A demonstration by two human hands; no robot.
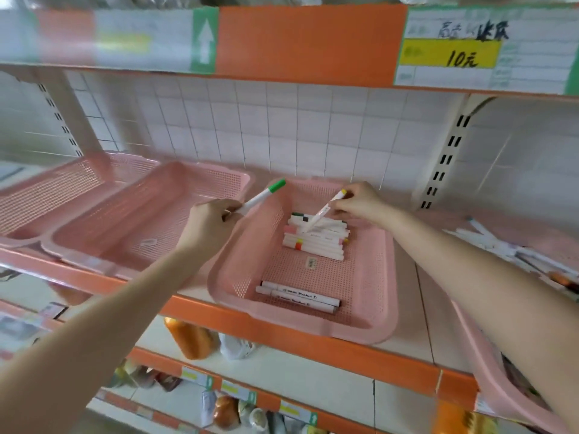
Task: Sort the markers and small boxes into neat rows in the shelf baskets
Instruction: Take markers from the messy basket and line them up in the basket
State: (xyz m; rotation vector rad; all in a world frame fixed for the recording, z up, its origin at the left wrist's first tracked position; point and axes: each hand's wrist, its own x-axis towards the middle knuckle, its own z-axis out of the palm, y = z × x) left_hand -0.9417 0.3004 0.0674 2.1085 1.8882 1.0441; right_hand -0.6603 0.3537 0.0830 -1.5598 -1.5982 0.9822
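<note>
green-capped white marker (263, 195) is gripped in left hand (208, 219) at left rim of pink perforated plastic basket (388, 277) | yellow-capped white marker (326, 211) is pinched by right hand (360, 200) above its far end

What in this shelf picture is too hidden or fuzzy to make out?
Head view:
1. Left hand: its fingers on the green marker are hidden behind the hand's back.
2. Yellow marker in the right hand: print too small and blurred.
3. Right basket: cut off by the edge, covered by the right arm; contents blurred.
4. Loose markers at far right: blurred.
5. Upper-left label: blurred, unreadable.
</note>
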